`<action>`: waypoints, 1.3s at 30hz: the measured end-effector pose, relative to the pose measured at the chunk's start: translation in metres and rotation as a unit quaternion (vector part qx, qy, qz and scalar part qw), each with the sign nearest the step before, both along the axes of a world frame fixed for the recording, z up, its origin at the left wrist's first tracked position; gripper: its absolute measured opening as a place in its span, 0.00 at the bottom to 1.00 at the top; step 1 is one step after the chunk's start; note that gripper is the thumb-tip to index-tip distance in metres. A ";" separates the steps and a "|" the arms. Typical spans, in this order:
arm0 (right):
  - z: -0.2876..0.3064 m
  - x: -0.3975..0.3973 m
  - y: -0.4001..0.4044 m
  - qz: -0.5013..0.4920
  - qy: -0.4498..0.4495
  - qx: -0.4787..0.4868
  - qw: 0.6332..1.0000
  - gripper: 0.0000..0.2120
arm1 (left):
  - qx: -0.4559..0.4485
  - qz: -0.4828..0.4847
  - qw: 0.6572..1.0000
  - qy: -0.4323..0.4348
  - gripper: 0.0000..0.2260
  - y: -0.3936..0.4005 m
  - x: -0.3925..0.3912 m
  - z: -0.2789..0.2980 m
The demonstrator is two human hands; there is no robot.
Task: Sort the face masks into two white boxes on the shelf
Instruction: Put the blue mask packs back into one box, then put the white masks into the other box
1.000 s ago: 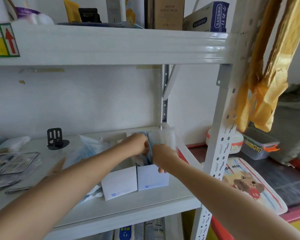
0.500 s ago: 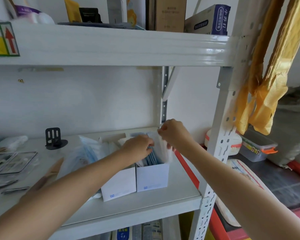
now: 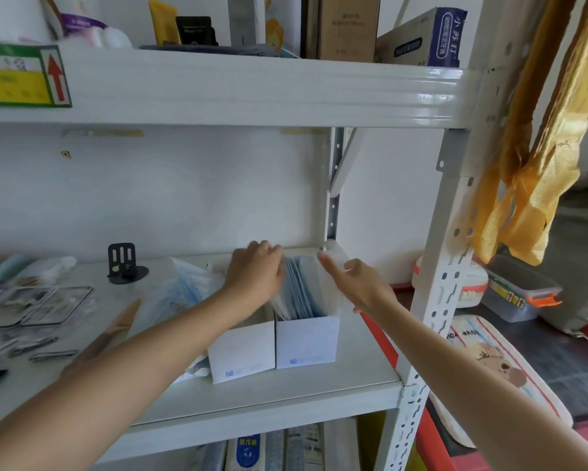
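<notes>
light: bright, soft daylight | glare: upper shelf edge (image 3: 431, 79) | blur: left side | distortion: wide-angle bowing

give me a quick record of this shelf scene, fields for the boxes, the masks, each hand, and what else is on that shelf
boxes: two white boxes side by side near the front edge of the shelf
masks: blue face masks standing upright in the right box
left hand: left hand resting on the left side of the masks, fingers curled over their tops
right hand: right hand at the right side of the masks, index finger extended
also on shelf: black stand, plastic bag left of the boxes
</notes>
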State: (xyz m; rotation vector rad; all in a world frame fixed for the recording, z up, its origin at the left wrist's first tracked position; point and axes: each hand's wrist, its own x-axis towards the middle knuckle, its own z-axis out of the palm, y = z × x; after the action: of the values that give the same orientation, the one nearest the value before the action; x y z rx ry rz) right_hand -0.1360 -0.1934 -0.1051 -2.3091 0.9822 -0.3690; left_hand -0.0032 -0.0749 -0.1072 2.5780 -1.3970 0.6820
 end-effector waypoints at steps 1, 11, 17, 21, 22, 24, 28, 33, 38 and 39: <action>-0.001 0.001 0.003 0.003 0.024 -0.024 0.999 0.46 | 0.009 0.044 0.999 0.019 0.14 0.003 0.002 0.004; 0.018 0.001 -0.002 0.016 0.012 -0.118 0.993 0.14 | -0.125 0.076 0.845 0.514 0.03 0.013 0.014 0.013; 0.045 -0.018 -0.006 -0.027 -0.196 -0.074 0.977 0.16 | -0.220 0.005 0.693 0.687 0.17 0.035 0.009 0.019; 0.041 -0.024 0.013 0.003 -0.297 -0.035 0.954 0.17 | -0.345 -0.054 0.591 0.727 0.15 0.062 -0.002 0.017; 0.037 -0.024 0.018 0.009 -0.313 -0.037 0.949 0.17 | -0.380 -0.069 0.562 0.732 0.13 0.069 -0.007 0.014; 0.029 -0.021 0.028 0.030 -0.328 -0.061 0.942 0.16 | -0.449 -0.095 0.520 0.720 0.10 0.083 -0.016 0.007; 0.019 -0.003 0.055 0.136 -0.301 -0.228 0.916 0.25 | -0.513 -0.132 0.480 0.699 0.07 0.100 -0.027 -0.002; 0.002 0.028 0.092 0.235 -0.178 -0.477 0.828 0.21 | -0.501 -0.130 0.480 0.708 0.09 0.115 -0.032 0.002; -0.001 0.036 0.135 0.253 -0.154 -0.483 0.824 0.30 | -0.527 -0.133 0.387 0.745 0.14 0.134 -0.030 0.000; -0.001 0.036 0.141 0.257 -0.169 -0.485 0.819 0.27 | -0.543 -0.133 0.365 0.745 0.14 0.137 -0.028 -0.002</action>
State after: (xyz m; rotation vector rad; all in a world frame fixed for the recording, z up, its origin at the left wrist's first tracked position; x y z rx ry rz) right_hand -0.0995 -0.0523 -0.1059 -3.0712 -0.1264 -1.2029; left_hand -0.0311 0.0623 -0.1094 0.8044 -0.2330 -0.6525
